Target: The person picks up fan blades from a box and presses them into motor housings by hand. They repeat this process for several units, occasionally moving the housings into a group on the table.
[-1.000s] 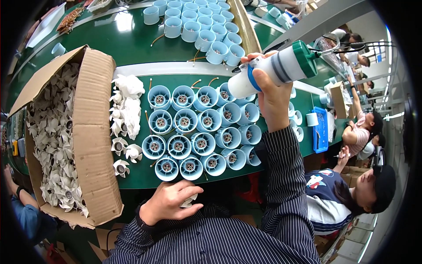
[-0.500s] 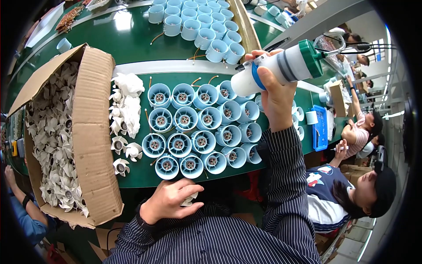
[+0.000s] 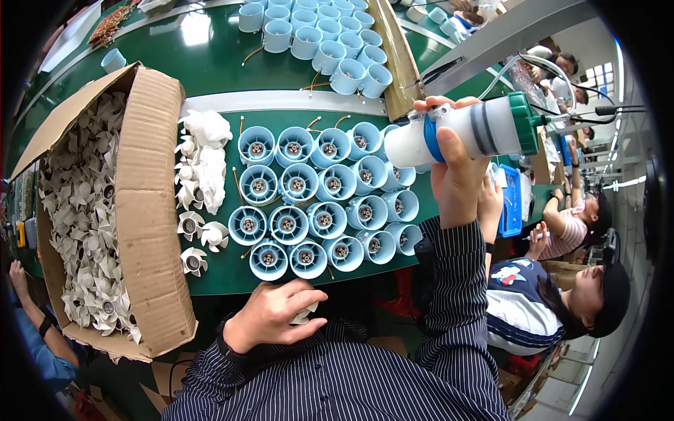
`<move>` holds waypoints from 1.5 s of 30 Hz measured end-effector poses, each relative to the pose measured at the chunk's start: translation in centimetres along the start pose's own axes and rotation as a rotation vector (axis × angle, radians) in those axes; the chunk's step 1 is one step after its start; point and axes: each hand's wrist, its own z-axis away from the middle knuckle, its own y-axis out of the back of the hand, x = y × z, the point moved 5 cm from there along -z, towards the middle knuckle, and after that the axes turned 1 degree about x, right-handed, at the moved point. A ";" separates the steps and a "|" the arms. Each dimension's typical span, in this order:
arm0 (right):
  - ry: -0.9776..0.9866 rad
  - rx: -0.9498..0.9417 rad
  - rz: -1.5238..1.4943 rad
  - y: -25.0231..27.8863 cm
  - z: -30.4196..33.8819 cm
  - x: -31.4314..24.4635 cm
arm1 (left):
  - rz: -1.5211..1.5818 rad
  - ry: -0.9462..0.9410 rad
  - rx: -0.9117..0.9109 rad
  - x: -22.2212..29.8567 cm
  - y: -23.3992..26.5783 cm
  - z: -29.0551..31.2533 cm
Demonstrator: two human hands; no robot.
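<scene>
Gripping a white cylindrical tool [image 3: 463,123] with green cap, blue ring and grey bands, the right hand [image 3: 456,168] wraps it above the right end of the pale blue housings [image 3: 335,184], set in rows on the green table [image 3: 221,282]. Left hand [image 3: 277,316], half curled, holds a white impeller [image 3: 305,313] by the near edge. Beside a cardboard box [image 3: 158,210] lie loose impellers [image 3: 214,236]; a co-worker's dark shirt [image 3: 535,279] has a cartoon print, details too small to make out.

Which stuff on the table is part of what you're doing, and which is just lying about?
Seemingly part of the job:
green-capped cylinder in the right hand
white bladed wheel in the left hand
rows of blue cups
cardboard box of bladed wheels

Probably just lying about:
blue tray
reddish-brown bundle
</scene>
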 end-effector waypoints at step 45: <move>-0.041 -0.012 -0.134 -0.7 3.6 -2.2 | -0.015 -0.012 0.014 -0.4 0.9 -0.3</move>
